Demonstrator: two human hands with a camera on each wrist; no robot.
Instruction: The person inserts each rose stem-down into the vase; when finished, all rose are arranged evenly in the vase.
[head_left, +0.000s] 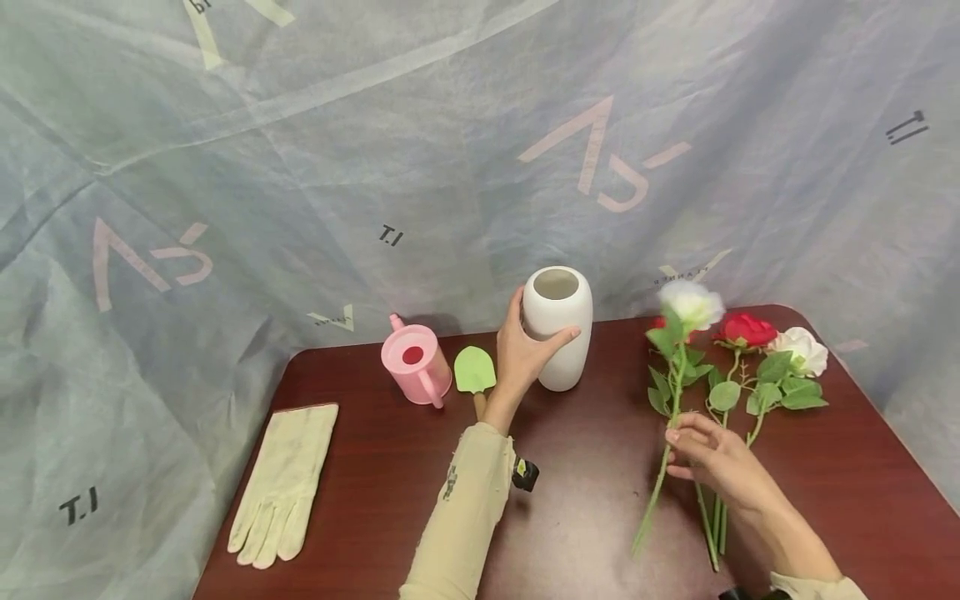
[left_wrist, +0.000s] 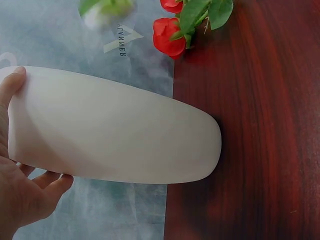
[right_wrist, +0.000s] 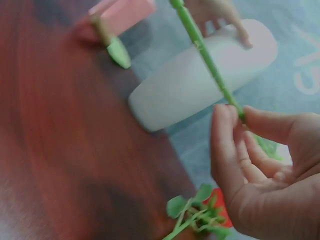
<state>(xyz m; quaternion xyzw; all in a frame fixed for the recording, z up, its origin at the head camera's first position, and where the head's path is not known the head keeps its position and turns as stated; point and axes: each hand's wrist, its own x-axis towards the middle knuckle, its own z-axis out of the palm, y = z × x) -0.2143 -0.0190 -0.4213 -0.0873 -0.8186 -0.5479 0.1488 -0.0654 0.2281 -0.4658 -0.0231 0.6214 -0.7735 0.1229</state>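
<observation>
A tall white vase (head_left: 564,362) stands upright near the back edge of the table. My left hand (head_left: 522,350) grips its upper part, thumb across the front and fingers around the far left side. To the right, my right hand (head_left: 716,462) pinches the green stem of a white artificial flower (head_left: 692,306) between thumb and fingertips. The flower is held up off the table, bloom on top and the stem's lower end (right_wrist: 187,22) free. Below and beside it lie red roses (head_left: 746,330) and another white flower (head_left: 799,352), with leafy stems toward the front.
A pink watering can (head_left: 417,367) stands left of the vase. Beside it lies a small green shovel (head_left: 475,369), its wooden handle partly behind my left arm. Cream gloves (head_left: 283,483) rest at the table's left edge. A grey printed sheet (head_left: 450,167) hangs behind the table.
</observation>
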